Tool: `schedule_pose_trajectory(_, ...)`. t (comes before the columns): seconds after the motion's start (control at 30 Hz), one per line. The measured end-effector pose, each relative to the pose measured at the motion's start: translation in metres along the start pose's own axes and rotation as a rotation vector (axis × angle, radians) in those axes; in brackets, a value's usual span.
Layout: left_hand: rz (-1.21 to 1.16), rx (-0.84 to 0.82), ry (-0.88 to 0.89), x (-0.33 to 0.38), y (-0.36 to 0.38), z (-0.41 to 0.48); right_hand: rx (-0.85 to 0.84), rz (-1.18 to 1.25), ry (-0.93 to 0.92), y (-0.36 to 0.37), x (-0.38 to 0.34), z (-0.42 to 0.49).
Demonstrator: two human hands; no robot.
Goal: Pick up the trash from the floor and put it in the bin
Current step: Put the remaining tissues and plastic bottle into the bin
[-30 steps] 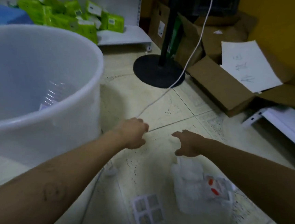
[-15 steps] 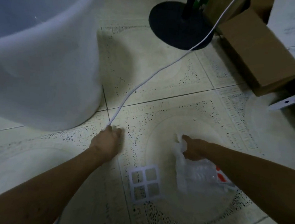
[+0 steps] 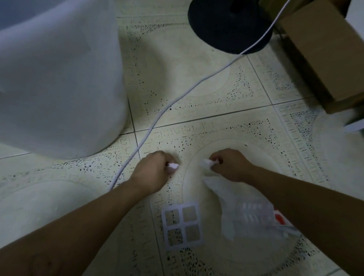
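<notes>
Head view: left hand is pinching a small white paper scrap at floor level; right hand is gripping the crumpled neck of a clear plastic bag lying on the tiled floor. Large white plastic bin is standing near, to the left. Risk, as judged: lifting may snag the white cable just beside the left hand, or spill the bag's contents.

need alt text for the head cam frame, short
Two bare arms reach down to a tiled floor: the left hand pinches a small white scrap, the right hand grips a clear plastic bag. A large white bin stands at left.
</notes>
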State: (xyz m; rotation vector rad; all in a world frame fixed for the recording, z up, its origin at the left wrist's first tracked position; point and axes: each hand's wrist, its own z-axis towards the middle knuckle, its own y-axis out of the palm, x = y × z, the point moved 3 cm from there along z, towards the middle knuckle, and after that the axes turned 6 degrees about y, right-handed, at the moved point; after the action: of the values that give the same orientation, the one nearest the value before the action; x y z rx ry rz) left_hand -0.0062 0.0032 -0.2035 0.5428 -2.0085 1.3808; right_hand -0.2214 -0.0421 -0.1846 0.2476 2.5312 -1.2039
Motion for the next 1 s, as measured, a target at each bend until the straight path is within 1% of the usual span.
schedule_pose_trajectory(0.07, -0.024, 0.07, 0.041, 0.007, -0.006, 0.006, 0.026, 0.139, 0.008, -0.011, -0.011, -0.004)
schedule_pose_trajectory(0.13, -0.095, 0.117, 0.035, 0.011, -0.013, 0.01, 0.055, 0.207, 0.001, -0.021, -0.02, -0.008)
schedule_pose_trajectory(0.2, -0.196, 0.142, 0.006, 0.016, -0.022, 0.009, 0.061, 0.262, -0.026, -0.032, -0.03, -0.018)
schedule_pose_trajectory(0.27, -0.233, 0.162, 0.027, 0.024, -0.032, 0.009, 0.08, 0.359, -0.045, -0.043, -0.038, -0.027)
schedule_pose_trajectory(0.33, -0.247, 0.18, 0.048, 0.034, -0.043, 0.008, 0.107, 0.454, 0.003, -0.056, -0.045, -0.033)
schedule_pose_trajectory(0.37, -0.26, 0.188, 0.057, 0.04, -0.049, 0.008, 0.055, 0.521, 0.016, -0.062, -0.05, -0.036)
schedule_pose_trajectory(0.4, -0.271, 0.192, 0.063, 0.046, -0.055, 0.008, -0.124, 0.645, 0.01, -0.065, -0.059, -0.042)
schedule_pose_trajectory(0.43, -0.286, 0.191, 0.063, 0.053, -0.061, 0.009, -0.349, 0.821, 0.006, -0.064, -0.068, -0.046)
schedule_pose_trajectory(0.47, -0.301, 0.184, 0.058, 0.061, -0.067, 0.01, -0.382, 0.862, 0.011, -0.068, -0.071, -0.05)
schedule_pose_trajectory(0.5, -0.308, 0.176, 0.055, 0.07, -0.073, 0.011, -0.286, 0.844, 0.065, -0.077, -0.068, -0.051)
schedule_pose_trajectory(0.53, -0.302, 0.168, 0.055, 0.08, -0.081, 0.013, -0.044, 0.749, 0.112, -0.089, -0.064, -0.054)
schedule_pose_trajectory(0.57, -0.294, 0.162, 0.058, 0.09, -0.09, 0.014, 0.184, 0.657, 0.09, -0.101, -0.061, -0.06)
schedule_pose_trajectory(0.6, -0.292, 0.161, 0.065, 0.101, -0.099, 0.016, 0.28, 0.657, 0.058, -0.11, -0.061, -0.068)
schedule_pose_trajectory(0.67, -0.283, 0.172, 0.091, 0.122, -0.121, 0.02, 0.333, 0.72, -0.012, -0.122, -0.064, -0.08)
schedule_pose_trajectory(0.73, -0.22, 0.216, 0.136, 0.144, -0.148, 0.023, 0.432, 0.744, -0.018, -0.138, -0.068, -0.092)
schedule_pose_trajectory(0.83, -0.07, 0.363, 0.231, 0.177, -0.196, 0.023, 0.57, 0.77, -0.039, -0.164, -0.08, -0.106)
schedule_pose_trajectory(0.9, 0.016, 0.425, 0.26, 0.193, -0.228, 0.019, 0.572, 0.873, -0.099, -0.176, -0.096, -0.112)
schedule_pose_trajectory(1.0, 0.198, 0.428, 0.306, 0.203, -0.269, 0.008, 0.557, 0.949, -0.179, -0.183, -0.126, -0.115)
